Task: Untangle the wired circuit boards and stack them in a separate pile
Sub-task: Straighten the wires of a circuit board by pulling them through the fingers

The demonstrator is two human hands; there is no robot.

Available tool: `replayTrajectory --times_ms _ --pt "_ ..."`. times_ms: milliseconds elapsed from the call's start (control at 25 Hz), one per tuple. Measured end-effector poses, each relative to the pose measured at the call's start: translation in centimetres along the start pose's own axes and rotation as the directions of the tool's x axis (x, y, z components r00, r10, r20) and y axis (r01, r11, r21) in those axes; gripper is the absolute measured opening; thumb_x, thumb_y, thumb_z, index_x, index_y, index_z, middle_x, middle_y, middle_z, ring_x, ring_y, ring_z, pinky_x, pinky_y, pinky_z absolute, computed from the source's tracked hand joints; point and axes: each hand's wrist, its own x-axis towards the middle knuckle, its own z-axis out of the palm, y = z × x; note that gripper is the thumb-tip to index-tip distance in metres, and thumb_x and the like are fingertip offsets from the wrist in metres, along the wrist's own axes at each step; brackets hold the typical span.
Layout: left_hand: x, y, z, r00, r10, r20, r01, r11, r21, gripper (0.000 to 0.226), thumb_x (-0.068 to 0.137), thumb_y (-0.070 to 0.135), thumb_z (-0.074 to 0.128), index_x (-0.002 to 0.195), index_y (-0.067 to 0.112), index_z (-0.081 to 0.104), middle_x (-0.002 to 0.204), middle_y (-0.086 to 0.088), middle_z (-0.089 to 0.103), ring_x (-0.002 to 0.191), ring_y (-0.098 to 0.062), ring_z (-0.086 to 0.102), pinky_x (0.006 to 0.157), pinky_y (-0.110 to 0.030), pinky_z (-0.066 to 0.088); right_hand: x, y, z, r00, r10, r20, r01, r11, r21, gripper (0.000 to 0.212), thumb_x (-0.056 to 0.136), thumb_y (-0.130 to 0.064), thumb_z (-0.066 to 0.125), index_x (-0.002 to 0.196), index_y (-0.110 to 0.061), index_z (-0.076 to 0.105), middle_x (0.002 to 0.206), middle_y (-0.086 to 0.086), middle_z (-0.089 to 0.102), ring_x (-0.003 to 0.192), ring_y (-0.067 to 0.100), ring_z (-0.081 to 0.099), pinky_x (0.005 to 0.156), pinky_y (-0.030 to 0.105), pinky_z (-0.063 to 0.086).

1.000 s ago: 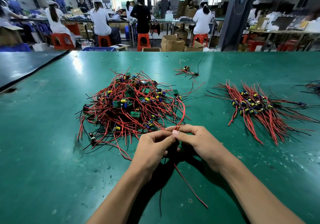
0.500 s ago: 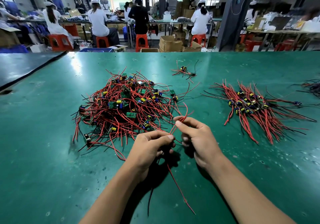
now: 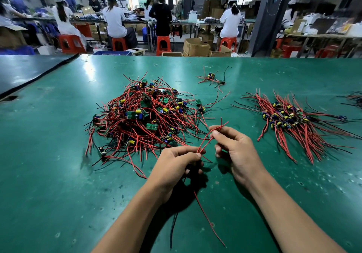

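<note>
The red wires (image 3: 205,142), pinched by both hands, run up-right from left hand (image 3: 176,164) to right hand (image 3: 238,151), the one nearer the sorted pile (image 3: 290,121).

Green tabletop (image 3: 49,174), tangled heap of wired circuit boards (image 3: 145,115) left of centre, neater pile (image 3: 290,121) right, small cluster (image 3: 212,78) far, stray wires (image 3: 355,98) at right edge.

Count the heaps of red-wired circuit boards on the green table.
4: big tangled heap centre-left, fanned pile right, small cluster far centre, another bunch cut off at right edge.
</note>
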Motion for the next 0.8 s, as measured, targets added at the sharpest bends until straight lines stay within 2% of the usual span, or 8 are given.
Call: replayTrajectory --times_ms 80,200,280,360,440,560,720,800 --pt "0.0 0.0 0.0 1.0 0.01 -0.004 -0.01 1.0 -0.004 0.014 0.092 0.01 0.063 0.087 0.003 0.074 0.064 -0.009 0.064 0.053 -0.017 0.057 0.056 -0.023 0.047 0.0 -0.1 0.0 0.998 0.028 0.065 -0.028 1.0 0.009 0.011 0.088 -0.017 0.069 0.092 -0.019 0.078 0.073 0.001 0.055 0.051 0.008 0.044 0.046 0.02 0.035" --pt "-0.1 0.0 0.1 1.0 0.002 -0.011 -0.002 0.999 -0.054 0.016 0.095 0.01 0.059 0.091 -0.002 0.069 0.065 -0.009 0.063 0.05 -0.014 0.057 0.05 -0.02 0.049 -0.8 0.1 0.3 0.966 0.125 0.227 -0.1 0.988 -0.121 0.02 0.093 -0.026 0.063 0.106 -0.017 0.076 0.066 -0.001 0.056 0.047 0.008 0.046 0.045 0.021 0.036" --pt "-0.1 0.0 0.1 1.0 0.003 0.008 -0.002 0.992 -0.127 0.016 0.095 0.007 0.057 0.091 -0.004 0.068 0.067 -0.015 0.064 0.051 -0.019 0.059 0.05 -0.029 0.056 -1.5 0.4 0.8 0.934 0.162 0.32 -0.114 0.98 -0.162 0.021 0.097 -0.023 0.06 0.11 -0.013 0.074 0.069 0.004 0.06 0.053 0.01 0.055 0.049 0.023 0.048" --pt "-0.1 0.0 0.0 0.999 0.018 0.029 -0.014 0.991 -0.136 0.018 0.095 0.006 0.056 0.091 -0.003 0.07 0.069 -0.017 0.063 0.052 -0.021 0.059 0.051 -0.035 0.058 -1.8 0.5 1.1 0.919 0.175 0.354 -0.126 0.979 -0.157 0.021 0.096 -0.022 0.063 0.109 -0.011 0.075 0.077 0.011 0.06 0.06 0.016 0.057 0.055 0.026 0.052" --pt "-0.2 0.0 -0.1 0.999 0.022 0.042 -0.018 0.995 -0.1 0.017 0.096 0.006 0.056 0.095 -0.003 0.07 0.069 -0.013 0.064 0.052 -0.017 0.059 0.05 -0.027 0.054 -1.7 0.2 1.1 0.931 0.177 0.319 -0.131 0.978 -0.161 0.019 0.093 -0.021 0.066 0.105 -0.01 0.076 0.078 0.013 0.066 0.061 0.02 0.062 0.055 0.025 0.054" --pt "-0.2 0.1 -0.1 0.998 0.023 0.053 -0.02 0.998 -0.058 0.015 0.094 0.005 0.058 0.093 -0.005 0.069 0.067 -0.01 0.063 0.05 -0.015 0.059 0.047 -0.024 0.051 -1.6 -0.1 1.0 0.953 0.178 0.246 -0.169 0.984 -0.057 0.014 0.091 -0.015 0.069 0.1 -0.006 0.075 0.069 0.011 0.066 0.053 0.018 0.062 0.05 0.025 0.054" --pt "-0.4 0.1 0.3 0.998 0.047 0.029 -0.046 0.998 -0.034 0.016 0.094 0.003 0.058 0.083 -0.003 0.07 0.063 -0.008 0.062 0.047 -0.012 0.055 0.045 -0.021 0.049 -0.6 -0.1 0.1 0.999 0.015 0.041 0.0 0.944 -0.329 0.011 0.093 -0.027 0.068 0.097 -0.024 0.078 0.048 -0.002 0.05 0.035 0.009 0.038 0.039 0.016 0.03" --pt "-0.4 0.1 0.3 0.999 0.045 0.027 -0.045 0.999 -0.028 0.015 0.093 0.003 0.059 0.084 -0.003 0.07 0.062 -0.007 0.062 0.048 -0.012 0.054 0.047 -0.02 0.049 0.1 0.0 -0.7 0.997 -0.062 -0.05 0.043 0.945 -0.324 0.011 0.092 -0.028 0.069 0.096 -0.024 0.078 0.047 -0.008 0.05 0.033 0.007 0.034 0.039 0.014 0.025"
